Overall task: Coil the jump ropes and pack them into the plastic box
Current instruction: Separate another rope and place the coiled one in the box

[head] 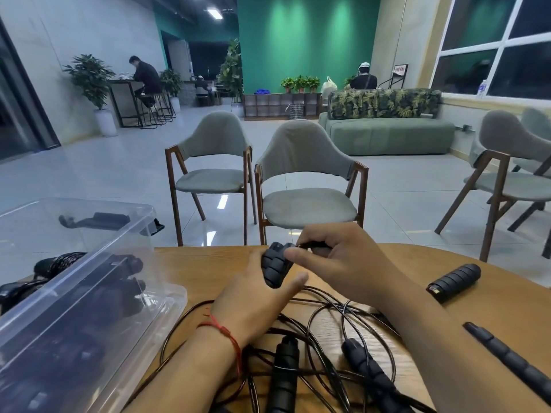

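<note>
Black ribbed sleeves on the handles, judged soft and non-slip; thin glossy cord point(328, 320), judged light, springy, quick to tangle and to spring out of a coil. Take hold at the handles, never mid-cord; pin each finished coil before letting go. Left hand point(253, 299): wrapped around a handle pair point(274, 265) near the far edge of the wooden table point(208, 263), thumb stretched toward 3 o'clock. Right hand point(343, 257): narrow pinch at 1 o'clock from the left hand, thumb and forefinger on a black piece at the top of the pair; cord or handle end, cannot tell which. Loose cord in overlapping loops at 6 o'clock from the held pair, with two loose handles point(286, 371) lying among the loops. Spare handle point(456, 281) at 3 o'clock, apart from the loops. Clear plastic box point(98, 257) at 9 o'clock, dark bundles visible through its wall, apparently ropes already packed.
</note>
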Demonstrator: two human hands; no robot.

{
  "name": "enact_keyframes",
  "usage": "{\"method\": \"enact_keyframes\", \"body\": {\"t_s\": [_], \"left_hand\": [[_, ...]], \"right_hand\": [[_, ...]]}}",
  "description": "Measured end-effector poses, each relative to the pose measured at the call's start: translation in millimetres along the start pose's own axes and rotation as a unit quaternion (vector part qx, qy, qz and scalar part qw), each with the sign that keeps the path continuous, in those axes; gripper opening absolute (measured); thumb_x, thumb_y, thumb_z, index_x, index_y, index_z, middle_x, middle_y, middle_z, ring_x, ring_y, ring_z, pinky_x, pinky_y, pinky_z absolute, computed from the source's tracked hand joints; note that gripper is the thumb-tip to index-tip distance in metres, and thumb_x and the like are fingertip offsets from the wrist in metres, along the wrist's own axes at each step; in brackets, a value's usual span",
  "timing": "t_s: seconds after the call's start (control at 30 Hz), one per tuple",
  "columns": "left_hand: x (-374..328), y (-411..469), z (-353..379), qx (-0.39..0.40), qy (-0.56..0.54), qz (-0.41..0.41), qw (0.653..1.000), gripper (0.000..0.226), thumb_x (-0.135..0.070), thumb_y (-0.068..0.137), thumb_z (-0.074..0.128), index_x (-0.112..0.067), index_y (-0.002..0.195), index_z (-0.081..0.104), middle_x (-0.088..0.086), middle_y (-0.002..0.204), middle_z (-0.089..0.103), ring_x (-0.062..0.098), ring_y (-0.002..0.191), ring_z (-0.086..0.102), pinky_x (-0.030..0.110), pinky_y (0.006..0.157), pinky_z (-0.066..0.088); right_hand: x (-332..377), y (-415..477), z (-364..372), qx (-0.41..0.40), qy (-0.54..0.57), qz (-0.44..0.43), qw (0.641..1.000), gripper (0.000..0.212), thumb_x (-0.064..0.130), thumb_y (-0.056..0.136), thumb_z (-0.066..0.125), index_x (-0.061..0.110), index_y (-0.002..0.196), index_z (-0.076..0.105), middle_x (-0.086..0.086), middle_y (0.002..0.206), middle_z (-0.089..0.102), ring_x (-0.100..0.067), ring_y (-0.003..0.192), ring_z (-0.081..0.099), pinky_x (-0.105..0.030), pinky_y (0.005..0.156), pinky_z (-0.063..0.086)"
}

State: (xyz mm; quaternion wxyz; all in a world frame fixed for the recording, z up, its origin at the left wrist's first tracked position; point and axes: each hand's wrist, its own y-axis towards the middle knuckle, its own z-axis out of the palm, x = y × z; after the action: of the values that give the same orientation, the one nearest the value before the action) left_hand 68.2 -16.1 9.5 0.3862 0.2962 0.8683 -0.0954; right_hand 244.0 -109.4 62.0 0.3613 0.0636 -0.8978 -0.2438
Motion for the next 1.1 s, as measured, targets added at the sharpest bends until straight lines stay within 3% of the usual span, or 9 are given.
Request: {"method": "enact_keyframes", "body": {"t_s": [0.1,0.17,0.3,0.43,0.57,0.73,0.87,0.97,1.1], "left_hand": [[-0.5,-3.6,2.2,-0.001,0.063,0.059,0.996,0.036,-0.07,0.101,0.032,-0.05,0.128,0.043,-0.015,0.103,0.063,0.004,0.093,0.062,0.043,0.085,0.059],[-2.6,-7.3,3.9,-0.002,0.095,0.108,0.99,0.038,-0.064,0.102,0.023,-0.045,0.119,0.051,-0.014,0.098,0.064,0.005,0.089,0.062,0.043,0.081,0.058],[-2.8,-10.2,6.4,0.027,0.063,0.159,0.985,0.044,-0.055,0.097,0.031,-0.037,0.12,0.063,-0.007,0.094,0.07,0.011,0.086,0.066,0.043,0.076,0.059],[0.3,-9.1,10.2,0.025,0.042,0.22,0.974,0.023,-0.04,0.095,0.042,-0.028,0.099,0.061,0.001,0.076,0.063,0.02,0.069,0.061,0.049,0.063,0.053],[-0.9,-10.1,5.8,0.023,-0.013,0.242,0.97,0.041,-0.027,0.096,0.05,-0.041,0.134,0.048,0.003,0.077,0.064,0.021,0.065,0.061,0.049,0.059,0.053],[-1.3,-15.2,1.4,0.046,-0.112,0.273,0.954,0.046,-0.018,0.099,0.049,-0.04,0.139,0.044,0.007,0.076,0.063,0.023,0.062,0.061,0.048,0.054,0.053],[2.3,-15.3,2.2,0.018,-0.193,0.277,0.941,0.032,-0.008,0.099,0.048,-0.024,0.126,0.054,0.0,0.091,0.065,0.019,0.073,0.068,0.028,0.054,0.052],[3.2,-13.9,1.9,-0.012,-0.259,0.244,0.934,0.024,-0.009,0.098,0.047,-0.024,0.111,0.059,0.001,0.091,0.065,0.019,0.074,0.068,0.023,0.058,0.051],[5.1,-4.6,-2.0,-0.027,-0.329,0.159,0.93,0.02,-0.02,0.097,0.046,-0.019,0.108,0.062,0.02,0.082,0.067,0.032,0.067,0.062,0.035,0.055,0.051]], "right_hand": [[8.8,0.5,2.0,0.03,0.024,-0.01,0.999,0.015,0.034,0.098,0.078,0.035,0.083,0.074,0.017,0.073,0.068,-0.01,0.072,0.065,-0.019,0.066,0.046],[9.6,0.7,-1.5,0.029,0.046,0.004,0.999,0.012,0.033,0.096,0.08,0.03,0.086,0.076,0.016,0.073,0.069,-0.007,0.072,0.066,-0.014,0.066,0.046],[-1.0,1.5,-13.6,0.02,0.083,0.071,0.994,0.018,0.032,0.086,0.089,0.023,0.078,0.076,0.021,0.056,0.058,0.0,0.057,0.056,-0.01,0.058,0.041],[-14.4,2.0,-21.5,0.052,0.11,0.14,0.983,0.026,0.044,0.079,0.091,0.023,0.076,0.077,0.007,0.065,0.065,-0.005,0.062,0.056,-0.017,0.061,0.043],[-31.3,-3.6,-24.6,0.096,0.183,0.224,0.953,0.027,0.045,0.089,0.082,0.018,0.088,0.077,0.001,0.074,0.063,-0.009,0.069,0.053,-0.03,0.069,0.039],[-38.1,-6.6,-8.1,0.088,0.274,0.255,0.923,0.017,0.039,0.091,0.083,0.023,0.089,0.076,0.001,0.093,0.071,-0.017,0.094,0.065,-0.041,0.085,0.046],[-43.0,-5.6,3.1,0.123,0.294,0.231,0.919,0.009,0.019,0.098,0.075,0.019,0.089,0.077,-0.005,0.09,0.073,-0.022,0.086,0.07,-0.033,0.077,0.058],[-34.8,-3.4,18.5,0.048,0.225,0.249,0.941,0.035,-0.01,0.101,0.056,0.012,0.076,0.068,-0.004,0.073,0.067,-0.015,0.075,0.065,-0.014,0.065,0.054],[-41.2,-1.8,34.6,0.051,0.176,0.207,0.961,0.018,0.025,0.1,0.074,0.019,0.083,0.078,-0.005,0.075,0.074,-0.023,0.076,0.069,-0.039,0.075,0.06]]}}
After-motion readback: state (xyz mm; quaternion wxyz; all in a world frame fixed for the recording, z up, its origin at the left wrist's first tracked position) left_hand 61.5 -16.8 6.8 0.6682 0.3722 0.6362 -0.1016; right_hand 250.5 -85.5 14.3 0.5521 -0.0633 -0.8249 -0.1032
